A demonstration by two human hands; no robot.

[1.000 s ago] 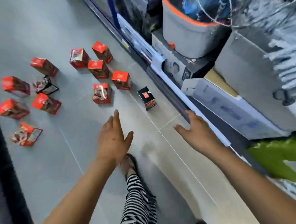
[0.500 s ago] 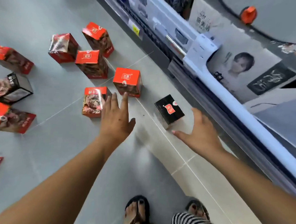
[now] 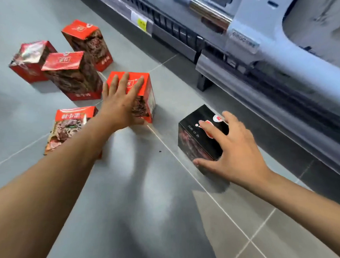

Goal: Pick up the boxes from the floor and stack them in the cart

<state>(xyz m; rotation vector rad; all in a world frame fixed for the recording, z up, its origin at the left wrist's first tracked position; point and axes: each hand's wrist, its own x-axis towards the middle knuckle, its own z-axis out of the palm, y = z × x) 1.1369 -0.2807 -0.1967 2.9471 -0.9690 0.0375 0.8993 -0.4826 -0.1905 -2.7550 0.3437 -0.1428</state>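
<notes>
five red boxes (image 3: 72, 74) upright on floor, black box (image 3: 196, 135) apart

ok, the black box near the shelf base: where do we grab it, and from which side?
From above, with the right hand: thumb on the near face, fingers over the top onto the far face. The black box sits flat on the floor, flat-topped, with no other box touching it.

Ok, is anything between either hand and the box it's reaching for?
Nothing visible. The left hand rests on top of the red box, and the right hand lies over the black box, both touching. The cart is out of view.
</notes>
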